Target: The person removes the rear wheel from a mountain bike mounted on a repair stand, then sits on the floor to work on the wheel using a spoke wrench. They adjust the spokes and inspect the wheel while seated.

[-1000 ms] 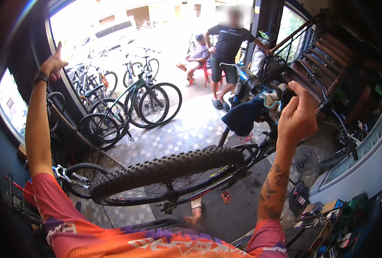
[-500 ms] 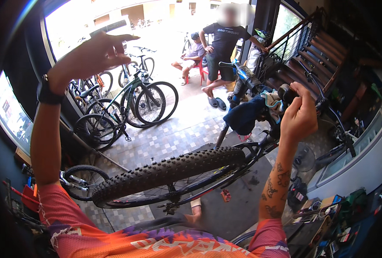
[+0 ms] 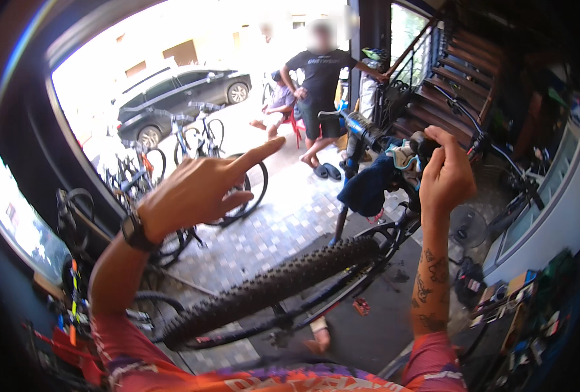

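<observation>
My left hand (image 3: 205, 189), with a dark watch on its wrist, is held up in the air. Its index finger stretches out, the thumb stands apart, and it touches nothing. At the right, my right hand (image 3: 448, 171) is raised with its fingers curled round a dark round knob (image 3: 423, 144) by the work stand. Just left of that hand are a light crumpled cloth (image 3: 401, 155) and a dark blue cloth (image 3: 367, 188) hanging down. Below both hands, a bicycle's knobby tyre (image 3: 277, 287) runs slantwise across the view.
Parked bicycles (image 3: 133, 170) line the left by the doorway. Outside stands a dark car (image 3: 185, 98). A person in black (image 3: 319, 78) stands near the stairs (image 3: 463, 78), and another sits (image 3: 278, 101) behind. Tools and boxes (image 3: 505, 313) crowd the lower right beside a white cabinet (image 3: 545, 215).
My left hand has come down and to the right, its index finger now pointing outward. My right hand stays at the knob. The view has shifted, and a dark car shows outside.
</observation>
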`<state>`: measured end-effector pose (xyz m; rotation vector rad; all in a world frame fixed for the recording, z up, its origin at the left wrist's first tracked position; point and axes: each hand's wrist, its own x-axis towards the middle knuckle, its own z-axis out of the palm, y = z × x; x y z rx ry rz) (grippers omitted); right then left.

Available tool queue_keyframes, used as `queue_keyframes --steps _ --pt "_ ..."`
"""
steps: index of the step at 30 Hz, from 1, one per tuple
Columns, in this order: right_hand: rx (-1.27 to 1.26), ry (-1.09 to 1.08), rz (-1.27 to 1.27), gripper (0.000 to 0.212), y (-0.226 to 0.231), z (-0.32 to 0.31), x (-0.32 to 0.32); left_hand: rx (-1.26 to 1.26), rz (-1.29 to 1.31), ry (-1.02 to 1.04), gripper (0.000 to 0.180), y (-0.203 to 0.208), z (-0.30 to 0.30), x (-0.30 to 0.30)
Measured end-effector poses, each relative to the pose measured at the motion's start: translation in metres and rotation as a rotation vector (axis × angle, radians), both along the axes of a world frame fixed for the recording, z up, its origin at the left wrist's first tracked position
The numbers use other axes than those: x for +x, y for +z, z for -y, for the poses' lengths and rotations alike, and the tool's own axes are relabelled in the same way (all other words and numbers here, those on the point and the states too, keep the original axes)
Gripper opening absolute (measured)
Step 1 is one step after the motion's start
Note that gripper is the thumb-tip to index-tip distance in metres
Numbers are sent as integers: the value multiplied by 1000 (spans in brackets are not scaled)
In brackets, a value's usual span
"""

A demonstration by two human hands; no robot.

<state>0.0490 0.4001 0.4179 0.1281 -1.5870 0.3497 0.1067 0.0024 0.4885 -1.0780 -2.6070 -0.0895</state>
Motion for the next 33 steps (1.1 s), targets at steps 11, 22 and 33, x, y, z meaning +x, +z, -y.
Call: queue_keyframes --steps 11,22,33 --pt "16 34 -52 25 -4 -7 -4 293 719 385 57 10 104 18" --pt "6 70 -15 27 -4 -6 -3 1146 664 617 83 -170 178 221" --pt "-5 64 -15 27 -3 -4 -2 2217 202 868 46 -498 197 306"
